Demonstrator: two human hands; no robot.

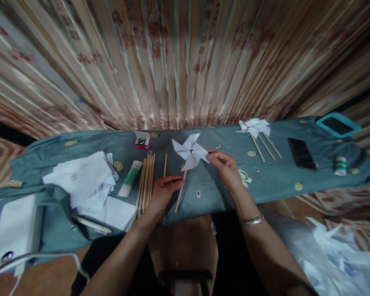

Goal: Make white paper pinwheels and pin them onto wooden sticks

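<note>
A white paper pinwheel (189, 158) with a silver pin at its centre is held up over the middle of the cloth-covered table. Its wooden stick (181, 193) is pinched between the thumb and fingers of my left hand (166, 191). The fingertips of my right hand (225, 164) are closed on the tip of the right-hand paper blade. Left of my left hand lies a bundle of wooden sticks (146, 176), with one loose stick (165, 164) beside it. A small red box of pins (142, 142) stands open behind the bundle.
Several finished pinwheels (255, 126) lie at the back right, near a dark phone (302, 153), a blue-framed tablet (338, 124) and a small green-white bottle (341, 165). Left are stacked paper sheets (83, 176), a glue tube (130, 179) and a white device (17, 230). A tape roll (243, 176) sits behind my right wrist.
</note>
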